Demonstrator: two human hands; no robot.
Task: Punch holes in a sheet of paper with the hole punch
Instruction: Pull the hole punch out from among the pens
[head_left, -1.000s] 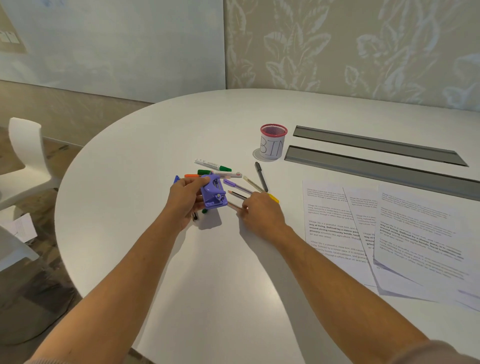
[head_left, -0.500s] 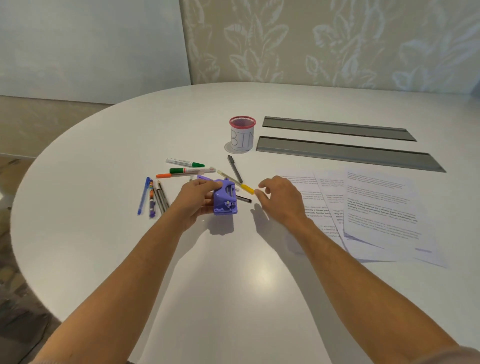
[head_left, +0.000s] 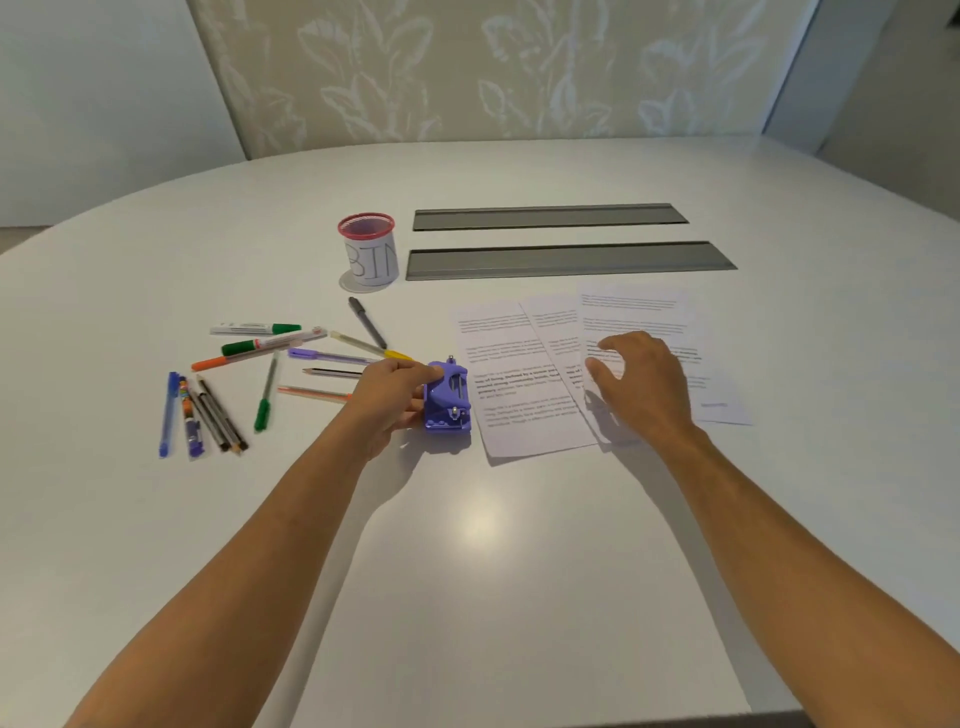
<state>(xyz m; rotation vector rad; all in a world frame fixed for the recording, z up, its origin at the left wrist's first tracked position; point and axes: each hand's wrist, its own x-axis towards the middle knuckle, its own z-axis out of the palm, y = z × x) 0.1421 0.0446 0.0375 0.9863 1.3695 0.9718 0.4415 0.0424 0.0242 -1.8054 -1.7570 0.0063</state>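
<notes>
Head view: a purple hole punch (head_left: 448, 397) stands on the white bench (head_left: 493, 561), just left of the nearest of three fanned printed sheets (head_left: 519, 379). The left hand (head_left: 390, 396) grips it from its left side, fingers curled round the body and a fingertip on the top lever. The punch's long axis runs roughly away from the camera; which end carries the paper slot cannot be told from here, though its right flank sits closest to the sheet's edge. No paper is in the punch, and no holes show in any sheet, so the task appears barely begun: the tool has been brought to the paper, while picking a sheet, feeding its edge in and pressing the lever all seem left to do. To the right of the punch, the right hand (head_left: 641, 384) hovers above the overlapping sheets, fingers spread and loosely bent, holding nothing. Left of the punch lies a scatter of pens and markers (head_left: 270, 343). Beyond the punch stands a red-rimmed cup (head_left: 370, 249) marked "BIN", and further right two grey strips (head_left: 566, 260) lie set into the bench.
</notes>
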